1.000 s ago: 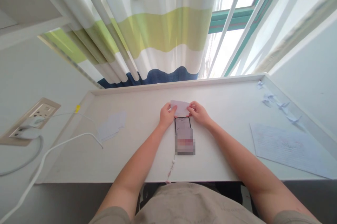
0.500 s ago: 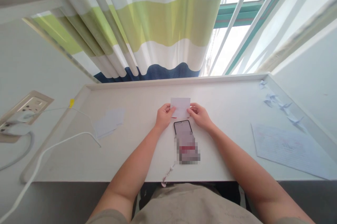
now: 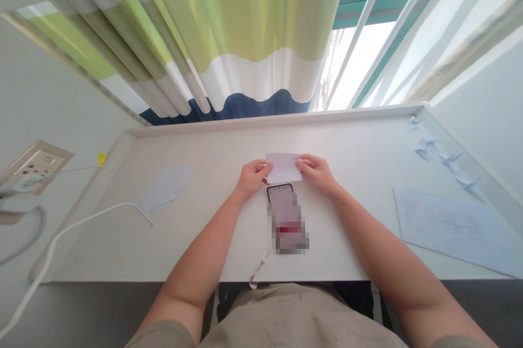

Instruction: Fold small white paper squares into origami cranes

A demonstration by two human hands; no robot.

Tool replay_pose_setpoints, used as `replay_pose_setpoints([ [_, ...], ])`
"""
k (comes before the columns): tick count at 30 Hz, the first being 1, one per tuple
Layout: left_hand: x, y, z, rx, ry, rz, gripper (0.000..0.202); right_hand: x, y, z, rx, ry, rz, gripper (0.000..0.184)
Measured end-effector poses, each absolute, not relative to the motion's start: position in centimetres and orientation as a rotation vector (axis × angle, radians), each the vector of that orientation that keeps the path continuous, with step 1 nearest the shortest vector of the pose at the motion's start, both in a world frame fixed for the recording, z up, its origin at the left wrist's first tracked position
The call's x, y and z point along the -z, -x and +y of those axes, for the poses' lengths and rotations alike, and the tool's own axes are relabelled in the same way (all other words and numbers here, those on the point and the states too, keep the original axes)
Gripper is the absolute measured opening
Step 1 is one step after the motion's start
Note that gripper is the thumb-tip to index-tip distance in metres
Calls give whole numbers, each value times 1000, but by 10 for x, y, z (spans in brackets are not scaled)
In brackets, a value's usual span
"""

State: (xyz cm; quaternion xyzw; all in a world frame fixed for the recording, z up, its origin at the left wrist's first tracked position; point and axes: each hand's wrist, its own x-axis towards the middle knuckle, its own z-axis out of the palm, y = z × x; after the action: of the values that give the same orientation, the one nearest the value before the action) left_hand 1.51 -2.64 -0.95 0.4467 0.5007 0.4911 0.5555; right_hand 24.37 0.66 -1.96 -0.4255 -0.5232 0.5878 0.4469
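Observation:
A small white paper slip (image 3: 283,167) is held between both my hands above the white desk (image 3: 229,239). My left hand (image 3: 251,177) pinches its left edge with thumb and fingers closed. On the other edge, my right hand (image 3: 317,172) grips the slip the same way. Just below the slip a phone (image 3: 286,217) lies flat on the desk, screen up, with a charm cord (image 3: 258,272) trailing off the front edge.
A small stack of white slips (image 3: 165,189) lies at the left. A printed sheet (image 3: 449,225) lies at the right, with several small folded paper cranes (image 3: 441,158) along the right rim. A white cable (image 3: 81,223) runs from a wall socket (image 3: 35,165). Striped curtain (image 3: 245,37) hangs behind.
The slip has tipped from nearly upright to flatter and lower over the phone's top end, both hands staying on its edges. The camera has tilted slightly.

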Motion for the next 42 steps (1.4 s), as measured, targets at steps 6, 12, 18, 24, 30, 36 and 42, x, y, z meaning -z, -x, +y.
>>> replay_pose_setpoints([
  [6, 12, -11, -28, -1199, -1051, 1111, 31, 12, -247, 4, -1431, 1055, -1385, 21],
  [12, 13, -10, -30, -1193, -1131, 1052, 33, 16, -245, 0, -1482, 1023, -1405, 35],
  [18, 17, -12, -27, -1200, -1141, 1069, 53, 16, -243, 2, -1454, 991, -1372, 51],
  [24, 18, -13, -27, -1182, -1100, 1111, 52, 17, -245, 3, -1495, 1045, -1416, 50],
  [30, 18, -13, -27, -1171, -1098, 1123, 52, 19, -245, 4, -1469, 1079, -1418, 48],
  [36, 19, -12, -25, -1179, -1119, 1094, 51, 17, -247, 7, -1457, 1055, -1377, 51],
  [42, 20, -12, -26, -1183, -1135, 1096, 50, 16, -246, 5, -1478, 1030, -1357, 54],
])
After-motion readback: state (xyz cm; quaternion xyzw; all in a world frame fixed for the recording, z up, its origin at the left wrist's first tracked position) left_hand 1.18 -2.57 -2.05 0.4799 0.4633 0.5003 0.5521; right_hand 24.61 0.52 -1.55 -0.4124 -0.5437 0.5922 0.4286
